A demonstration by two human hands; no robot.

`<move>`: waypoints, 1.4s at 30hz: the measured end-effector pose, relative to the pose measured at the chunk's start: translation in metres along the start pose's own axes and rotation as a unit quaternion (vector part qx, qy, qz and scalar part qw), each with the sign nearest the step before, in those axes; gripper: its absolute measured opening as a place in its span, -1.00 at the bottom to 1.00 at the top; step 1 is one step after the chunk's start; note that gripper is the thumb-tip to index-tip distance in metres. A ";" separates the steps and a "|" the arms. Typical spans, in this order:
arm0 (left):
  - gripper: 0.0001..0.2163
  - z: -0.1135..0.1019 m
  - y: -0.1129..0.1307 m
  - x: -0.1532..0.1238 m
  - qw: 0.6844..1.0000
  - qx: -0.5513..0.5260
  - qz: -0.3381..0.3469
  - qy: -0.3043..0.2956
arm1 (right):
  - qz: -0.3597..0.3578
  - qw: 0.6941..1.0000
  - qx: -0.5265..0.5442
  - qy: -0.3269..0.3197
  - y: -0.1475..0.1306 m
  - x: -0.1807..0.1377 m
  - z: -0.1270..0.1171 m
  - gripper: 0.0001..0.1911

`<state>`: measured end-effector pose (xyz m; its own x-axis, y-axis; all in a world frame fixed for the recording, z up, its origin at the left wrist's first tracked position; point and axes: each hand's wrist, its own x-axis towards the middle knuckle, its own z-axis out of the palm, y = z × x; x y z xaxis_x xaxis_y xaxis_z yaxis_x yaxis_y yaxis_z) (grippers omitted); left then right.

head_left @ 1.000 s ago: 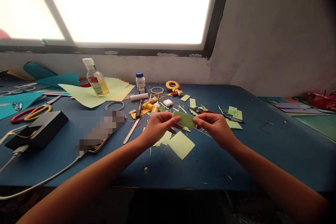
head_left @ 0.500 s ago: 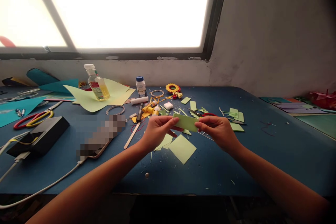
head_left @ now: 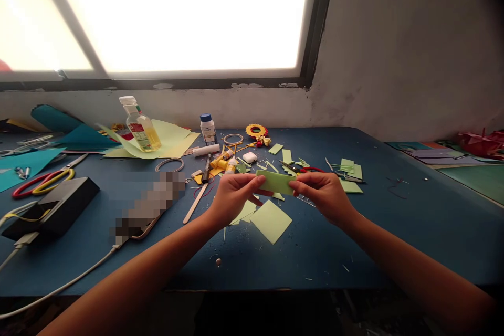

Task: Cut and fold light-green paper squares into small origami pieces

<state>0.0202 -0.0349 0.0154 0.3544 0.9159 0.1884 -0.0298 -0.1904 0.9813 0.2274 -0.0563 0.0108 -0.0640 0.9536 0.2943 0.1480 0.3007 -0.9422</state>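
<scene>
Near the loose square, we pinch the green strip by its ends in left grip and right grip, judging it light, easily creased, best held there.

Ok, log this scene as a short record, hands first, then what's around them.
Left hand: pinches one end of light-green paper rectangle
Right hand: pinches the other end
Below: light-green paper square on blue tabletop
Left side: scissors with red and yellow handles
Back: white bottle with blue cap, upright
</scene>
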 end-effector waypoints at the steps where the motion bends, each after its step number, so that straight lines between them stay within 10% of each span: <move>1: -0.59 0.000 0.000 0.000 1.000 -0.001 0.000 0.003 | -0.001 1.000 -0.002 0.000 0.000 0.000 0.000 -0.80; 33: -0.71 0.005 -0.004 -0.001 0.997 -0.052 0.041 0.040 | -0.052 0.998 0.004 0.040 0.002 -0.002 0.004 -0.81; 42: -0.76 -0.001 0.005 0.000 0.997 -0.001 -0.034 -0.072 | -0.065 0.993 -0.087 -0.036 -0.006 -0.004 0.001 -0.84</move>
<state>0.0189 -0.0359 0.0206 0.4854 0.8667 0.1146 -0.0029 -0.1296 0.9916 0.2263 -0.0620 0.0147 -0.1640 0.9046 0.3935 0.3021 0.4257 -0.8529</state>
